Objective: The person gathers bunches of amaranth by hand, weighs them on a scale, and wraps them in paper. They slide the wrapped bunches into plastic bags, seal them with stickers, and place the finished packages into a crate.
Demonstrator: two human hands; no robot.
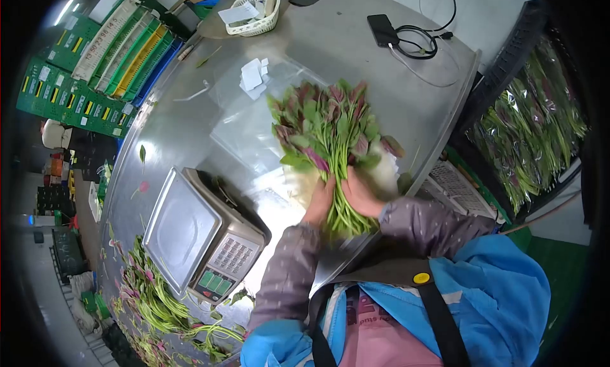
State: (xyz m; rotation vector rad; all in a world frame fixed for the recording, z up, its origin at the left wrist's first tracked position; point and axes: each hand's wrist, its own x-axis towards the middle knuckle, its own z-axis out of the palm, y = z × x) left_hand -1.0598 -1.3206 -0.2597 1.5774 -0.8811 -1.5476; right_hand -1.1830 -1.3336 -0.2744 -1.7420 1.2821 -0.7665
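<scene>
A bunch of amaranth [330, 129] with green and purple-red leaves lies on the metal table, leaves pointing away from me and stems toward me. My left hand [321, 200] presses against the left side of the stems. From the right, my right hand [361, 197] closes on the same stems; some fingertips are hidden behind them. Beneath the bunch is a pale sheet or bag, mostly covered. Clear plastic bags [238, 135] lie flat just left of the leaves, with white paper slips [254, 76] on top.
A digital scale [203, 233] stands at my left, with loose amaranth [155, 297] beyond it. A white basket [257, 20], a phone [382, 31] and cables sit at the far side. Bagged greens fill a black crate [530, 119] on the right. Stacked crates [124, 55] stand back left.
</scene>
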